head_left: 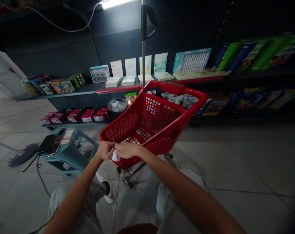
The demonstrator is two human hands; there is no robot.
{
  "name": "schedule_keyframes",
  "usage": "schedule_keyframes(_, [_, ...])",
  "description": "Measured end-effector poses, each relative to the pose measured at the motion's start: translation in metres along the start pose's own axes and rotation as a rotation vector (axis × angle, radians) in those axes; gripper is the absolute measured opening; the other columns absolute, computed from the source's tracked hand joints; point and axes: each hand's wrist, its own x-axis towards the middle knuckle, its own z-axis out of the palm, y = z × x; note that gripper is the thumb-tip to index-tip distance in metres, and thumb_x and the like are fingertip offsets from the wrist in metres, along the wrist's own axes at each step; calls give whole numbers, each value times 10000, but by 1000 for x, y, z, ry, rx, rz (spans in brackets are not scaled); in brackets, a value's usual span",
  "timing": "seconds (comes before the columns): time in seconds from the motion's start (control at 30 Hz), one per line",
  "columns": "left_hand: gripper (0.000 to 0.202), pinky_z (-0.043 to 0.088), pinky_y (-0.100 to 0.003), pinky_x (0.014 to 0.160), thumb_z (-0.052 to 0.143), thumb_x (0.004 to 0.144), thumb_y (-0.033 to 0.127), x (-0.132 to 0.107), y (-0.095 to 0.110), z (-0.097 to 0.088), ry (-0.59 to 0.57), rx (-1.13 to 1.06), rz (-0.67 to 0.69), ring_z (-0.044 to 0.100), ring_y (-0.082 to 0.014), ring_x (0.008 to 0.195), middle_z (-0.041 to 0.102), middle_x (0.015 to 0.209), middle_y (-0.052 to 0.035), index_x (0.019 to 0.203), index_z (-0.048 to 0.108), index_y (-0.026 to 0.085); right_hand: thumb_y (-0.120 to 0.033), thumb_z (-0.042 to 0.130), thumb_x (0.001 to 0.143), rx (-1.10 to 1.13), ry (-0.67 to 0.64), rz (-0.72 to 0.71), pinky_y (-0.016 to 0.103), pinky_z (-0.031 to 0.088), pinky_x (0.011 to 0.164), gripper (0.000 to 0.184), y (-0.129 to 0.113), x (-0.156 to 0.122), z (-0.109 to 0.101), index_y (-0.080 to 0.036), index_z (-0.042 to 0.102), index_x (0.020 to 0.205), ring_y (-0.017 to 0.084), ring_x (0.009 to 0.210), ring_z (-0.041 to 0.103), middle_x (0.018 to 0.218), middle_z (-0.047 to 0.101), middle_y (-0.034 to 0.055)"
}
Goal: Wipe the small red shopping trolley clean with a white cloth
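A red plastic shopping cart (159, 122) stands in front of me, its basket perforated and showing nothing in it. My left hand (105, 150) is closed over the left corner of its near rim. Beside it, touching its fingertips, my right hand (127, 150) is closed on a small wad of white cloth (116, 156), pressed against the same rim. Whether it is cloth or tissue is hard to tell. The fingers' undersides are hidden.
A blue-grey plastic stool (62, 149) with flat items on it stands at left, near a round stand base (23, 155) and a cable (41, 177). Behind the cart, a dark shelf (84, 87) holds boxes, booklets and bags. A metal pole (143, 48) rises behind the basket.
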Motion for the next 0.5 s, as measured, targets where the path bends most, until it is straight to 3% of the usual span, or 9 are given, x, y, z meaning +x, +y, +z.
schedule_keyframes(0.17, [311, 409, -268, 678, 375, 906, 346, 1, -23, -4, 22, 2, -8, 557, -153, 666, 641, 716, -41, 745, 589, 188, -362, 433, 1010, -112, 174, 96, 455, 556, 913, 396, 6, -5, 4, -163, 676, 1252, 332, 1141, 715, 1242, 731, 192])
schedule_keyframes(0.33, [345, 473, -291, 781, 351, 940, 328, -1, -43, -11, 124, 11, -110, 614, -178, 783, 667, 827, -76, 827, 634, 166, -335, 454, 1025, -196, 361, 388, 426, 542, 922, 353, 53, -39, -21, -144, 691, 1202, 313, 1099, 722, 1182, 735, 206])
schedule_keyframes(0.4, [352, 488, -303, 811, 367, 937, 323, 0, -51, -16, 143, 24, -120, 614, -184, 809, 653, 858, -82, 828, 657, 157, -325, 481, 1026, -204, 489, 441, 391, 539, 908, 308, 78, -57, -32, -158, 674, 1199, 288, 1077, 718, 1160, 733, 181])
schedule_keyframes(0.5, [317, 505, -327, 898, 427, 921, 324, 5, -53, -23, 219, 61, -201, 637, -205, 914, 655, 984, -92, 889, 698, 162, -209, 584, 960, -155, 822, 419, 347, 535, 901, 229, 112, -82, -43, -198, 663, 1175, 253, 1091, 687, 1182, 701, 121])
